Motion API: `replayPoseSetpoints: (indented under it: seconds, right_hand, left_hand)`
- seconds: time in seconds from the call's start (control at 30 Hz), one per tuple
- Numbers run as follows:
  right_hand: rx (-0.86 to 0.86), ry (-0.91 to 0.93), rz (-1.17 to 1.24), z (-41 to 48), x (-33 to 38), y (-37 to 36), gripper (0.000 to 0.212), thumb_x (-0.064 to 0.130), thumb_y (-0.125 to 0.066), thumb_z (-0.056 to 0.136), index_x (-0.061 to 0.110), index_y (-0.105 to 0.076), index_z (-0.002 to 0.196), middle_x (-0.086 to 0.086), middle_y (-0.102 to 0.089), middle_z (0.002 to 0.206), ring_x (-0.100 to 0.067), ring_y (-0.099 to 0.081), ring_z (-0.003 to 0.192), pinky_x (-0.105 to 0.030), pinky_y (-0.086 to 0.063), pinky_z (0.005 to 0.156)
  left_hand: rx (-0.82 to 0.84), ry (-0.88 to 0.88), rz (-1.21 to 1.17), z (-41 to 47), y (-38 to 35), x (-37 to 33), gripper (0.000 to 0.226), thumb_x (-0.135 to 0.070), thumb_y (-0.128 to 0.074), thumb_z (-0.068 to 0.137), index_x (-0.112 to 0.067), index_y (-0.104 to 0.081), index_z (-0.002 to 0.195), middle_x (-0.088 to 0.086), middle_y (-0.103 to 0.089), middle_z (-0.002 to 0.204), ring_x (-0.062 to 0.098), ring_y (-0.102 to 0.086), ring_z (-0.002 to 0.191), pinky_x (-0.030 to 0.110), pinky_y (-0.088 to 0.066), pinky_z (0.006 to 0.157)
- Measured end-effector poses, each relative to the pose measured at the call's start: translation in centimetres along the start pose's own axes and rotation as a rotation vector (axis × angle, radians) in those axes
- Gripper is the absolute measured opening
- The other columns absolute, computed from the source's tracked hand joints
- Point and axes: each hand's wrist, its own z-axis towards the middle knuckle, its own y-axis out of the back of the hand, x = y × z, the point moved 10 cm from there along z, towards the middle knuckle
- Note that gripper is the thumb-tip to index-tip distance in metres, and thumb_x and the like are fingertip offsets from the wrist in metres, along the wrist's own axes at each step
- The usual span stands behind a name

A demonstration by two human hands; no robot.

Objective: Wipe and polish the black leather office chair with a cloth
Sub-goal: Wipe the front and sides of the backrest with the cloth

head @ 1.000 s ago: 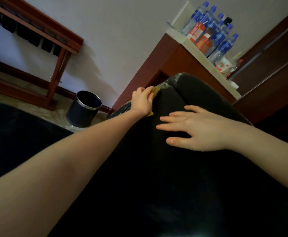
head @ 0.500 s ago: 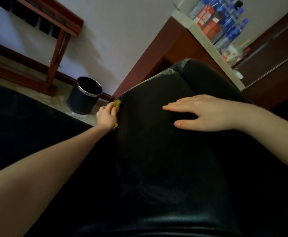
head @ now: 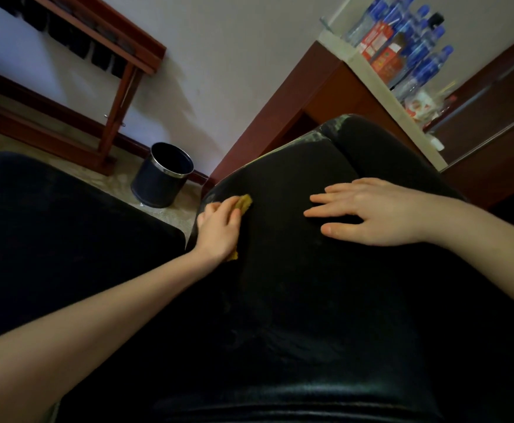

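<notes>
The room is dim: a pale wall, a dark round waste bin on the floor, and a red-brown wooden cabinet carrying water bottles. The black leather chair fills the lower and central view, its padded panel running up toward the cabinet.

We find the left hand at the panel's left edge, fingers together and curved over a folded yellow cloth. The cloth shows beyond the fingertips and again under the heel of the hand. The right hand lies flat on the leather further right, fingers straight and spread, holding nothing; we judge that it steadies the chair.

We expect the cloth to be light, soft and limp, so it is best held bunched under the palm. The leather looks smooth and slick over yielding padding. Pale scuffing along the upper seam calls for light pressure. An office chair may swivel or roll, so we advise bracing on the broad panel.
</notes>
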Motion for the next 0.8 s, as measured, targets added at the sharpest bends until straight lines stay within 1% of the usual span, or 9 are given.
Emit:
replayPoseSetpoints:
  seconds: [0.13, 0.23, 0.33, 0.43, 0.5, 0.63, 0.7, 0.8]
  right_hand:
    - [0.022, 0.009, -0.024, 0.1, 0.4, -0.3, 0.048, 0.055, -0.029, 0.093, 0.049, -0.025, 0.14, 0.022, -0.014, 0.153, -0.001, -0.004, 0.142, -0.035, 0.0, 0.115]
    - [0.049, 0.046, -0.009, 0.1, 1.0, -0.7, 0.048, 0.058, -0.028, 0.09, 0.051, -0.026, 0.138, 0.024, -0.014, 0.152, 0.002, -0.003, 0.141, -0.032, 0.003, 0.115]
    - [0.069, 0.091, 0.019, 0.0, 1.7, -0.9, 0.06, 0.066, -0.017, 0.077, 0.054, -0.027, 0.136, 0.029, -0.015, 0.15, 0.007, -0.001, 0.138, -0.027, 0.005, 0.113]
    - [0.079, 0.115, 0.052, -0.1, 2.2, -0.9, 0.069, 0.069, -0.014, 0.067, 0.058, -0.027, 0.133, 0.033, -0.014, 0.148, 0.015, 0.002, 0.13, -0.024, 0.007, 0.112]
    - [0.089, 0.12, 0.06, -0.1, 2.2, -1.1, 0.07, 0.07, -0.013, 0.065, 0.06, -0.025, 0.132, 0.035, -0.012, 0.147, 0.017, 0.005, 0.125, -0.024, 0.008, 0.111]
    - [0.082, 0.143, 0.061, 0.3, 2.2, -1.2, 0.071, 0.072, -0.01, 0.062, 0.062, -0.023, 0.131, 0.036, -0.01, 0.146, 0.017, 0.005, 0.127, -0.024, 0.008, 0.111]
    - [0.067, 0.147, 0.067, 0.4, 2.1, -1.2, 0.072, 0.072, -0.01, 0.061, 0.063, -0.023, 0.13, 0.037, -0.01, 0.146, 0.018, 0.005, 0.127, -0.023, 0.008, 0.11]
    - [0.066, 0.15, 0.073, 0.5, 1.9, -1.4, 0.07, 0.071, -0.011, 0.063, 0.062, -0.024, 0.131, 0.036, -0.011, 0.147, 0.017, 0.004, 0.127, -0.023, 0.007, 0.11]
  left_hand:
    - [0.031, -0.263, 0.042, 1.0, -1.7, -5.2, 0.037, -0.028, -0.038, 0.1, -0.028, -0.043, 0.137, 0.007, -0.042, 0.132, 0.024, -0.031, 0.127, 0.025, -0.018, 0.099]
    - [0.036, -0.311, 0.043, 2.9, -2.5, -5.4, 0.037, -0.026, -0.038, 0.1, -0.026, -0.043, 0.137, 0.008, -0.042, 0.132, 0.024, -0.031, 0.125, 0.023, -0.017, 0.098]
    - [-0.007, -0.249, 0.064, 5.7, -2.5, -4.0, 0.038, -0.026, -0.038, 0.1, -0.025, -0.043, 0.137, 0.01, -0.042, 0.134, 0.028, -0.031, 0.125, 0.03, -0.02, 0.103]
    - [-0.026, -0.151, 0.052, 8.0, -2.5, -2.1, 0.038, -0.026, -0.036, 0.101, -0.024, -0.043, 0.138, 0.012, -0.041, 0.135, 0.03, -0.029, 0.127, 0.034, -0.02, 0.107]
    - [-0.045, -0.104, 0.049, 9.1, -2.3, -0.8, 0.038, -0.027, -0.036, 0.101, -0.024, -0.042, 0.138, 0.012, -0.04, 0.136, 0.03, -0.028, 0.129, 0.035, -0.02, 0.108]
    - [-0.068, 0.047, 0.056, 11.1, -1.6, 3.2, 0.04, -0.029, -0.034, 0.101, -0.024, -0.039, 0.14, 0.015, -0.037, 0.14, 0.033, -0.026, 0.132, 0.037, -0.02, 0.11]
    - [-0.075, 0.133, 0.079, 11.8, -1.4, 5.8, 0.04, -0.03, -0.033, 0.101, -0.025, -0.039, 0.14, 0.016, -0.037, 0.141, 0.034, -0.028, 0.131, 0.038, -0.021, 0.109]
    - [-0.069, 0.216, 0.107, 11.4, -1.3, 8.8, 0.039, -0.03, -0.032, 0.101, -0.027, -0.038, 0.14, 0.017, -0.039, 0.139, 0.036, -0.031, 0.128, 0.041, -0.023, 0.108]
